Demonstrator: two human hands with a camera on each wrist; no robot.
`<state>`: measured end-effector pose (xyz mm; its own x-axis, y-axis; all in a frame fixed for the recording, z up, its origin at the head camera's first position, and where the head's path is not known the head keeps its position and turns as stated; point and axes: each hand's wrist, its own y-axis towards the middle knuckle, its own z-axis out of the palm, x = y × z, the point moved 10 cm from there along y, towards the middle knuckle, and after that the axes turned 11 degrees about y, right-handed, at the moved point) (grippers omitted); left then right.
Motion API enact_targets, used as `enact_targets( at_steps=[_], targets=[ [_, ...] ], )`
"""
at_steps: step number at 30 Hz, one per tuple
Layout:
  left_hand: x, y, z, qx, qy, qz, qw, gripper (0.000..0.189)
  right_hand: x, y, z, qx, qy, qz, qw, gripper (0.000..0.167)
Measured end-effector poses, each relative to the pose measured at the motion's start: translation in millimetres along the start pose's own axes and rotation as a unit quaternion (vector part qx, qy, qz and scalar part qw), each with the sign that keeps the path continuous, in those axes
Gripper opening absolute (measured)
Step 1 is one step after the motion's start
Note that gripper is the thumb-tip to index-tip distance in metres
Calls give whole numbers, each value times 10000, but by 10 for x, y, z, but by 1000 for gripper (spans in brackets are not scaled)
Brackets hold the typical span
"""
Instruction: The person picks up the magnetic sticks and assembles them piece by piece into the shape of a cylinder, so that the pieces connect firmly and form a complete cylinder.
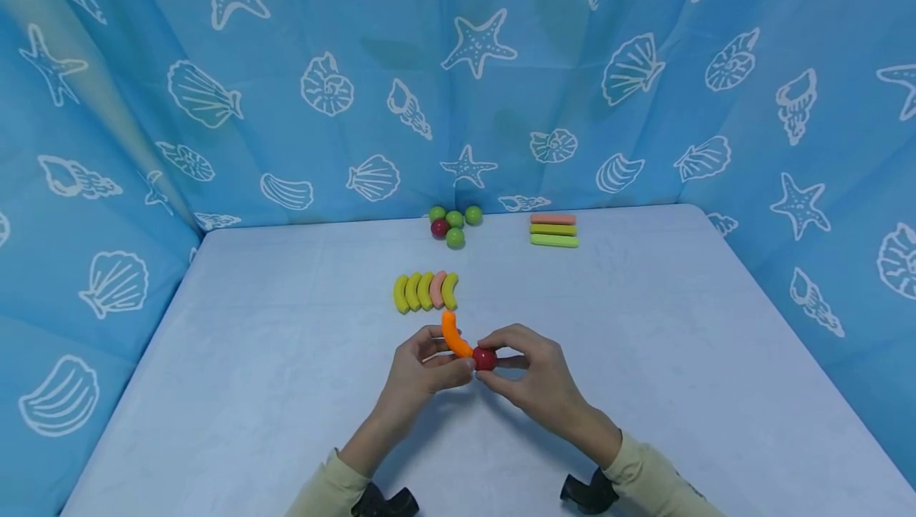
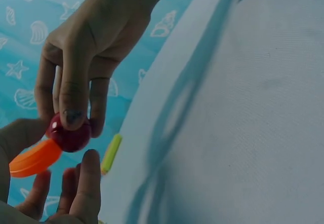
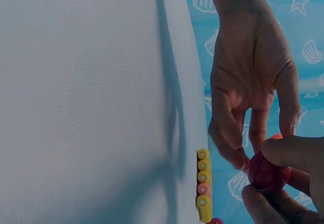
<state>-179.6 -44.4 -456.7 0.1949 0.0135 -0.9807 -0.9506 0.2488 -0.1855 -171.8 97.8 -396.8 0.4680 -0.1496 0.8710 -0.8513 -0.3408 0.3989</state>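
Note:
Over the near middle of the table, my right hand [image 1: 540,374] pinches a shiny red ball [image 1: 484,359] between thumb and fingers. My left hand [image 1: 418,370] holds an orange curved, banana-shaped piece [image 1: 452,334] just to the left of it. One end of the orange piece meets the ball, seen also in the left wrist view, where the orange piece [image 2: 38,158] runs up to the red ball [image 2: 70,133]. From the right wrist side, the ball [image 3: 268,172] shows a seam line and hides most of the orange piece.
Beyond the hands lies a row of curved pieces [image 1: 413,293], several yellow and one pink. Further back sit several green balls [image 1: 455,238] with a dark red ball [image 1: 440,228]. Straight sticks [image 1: 554,241] lie stacked at the back right. A blue curtain [image 1: 501,119] hangs behind the white table [image 1: 250,390].

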Motion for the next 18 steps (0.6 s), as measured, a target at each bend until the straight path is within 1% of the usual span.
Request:
enact_targets(
  at_steps=[4, 6, 14, 18],
  targets=[
    [-14, -15, 69, 282, 57, 121, 9995, 55, 21, 4, 0, -35, -11, -11, 10000, 39],
    [-23, -18, 80, 329, 64, 140, 9993, 52, 27, 9, 8, -40, -12, 13, 10000, 39],
    [-9, -16, 58, 281, 101, 69, 9995, 40, 30, 7, 47, 16, 87, 86, 9999, 40],
    [7, 0, 61, 300, 220, 67, 9993, 36, 15, -19, 44, 40, 94, 109, 9999, 39]
  ],
)
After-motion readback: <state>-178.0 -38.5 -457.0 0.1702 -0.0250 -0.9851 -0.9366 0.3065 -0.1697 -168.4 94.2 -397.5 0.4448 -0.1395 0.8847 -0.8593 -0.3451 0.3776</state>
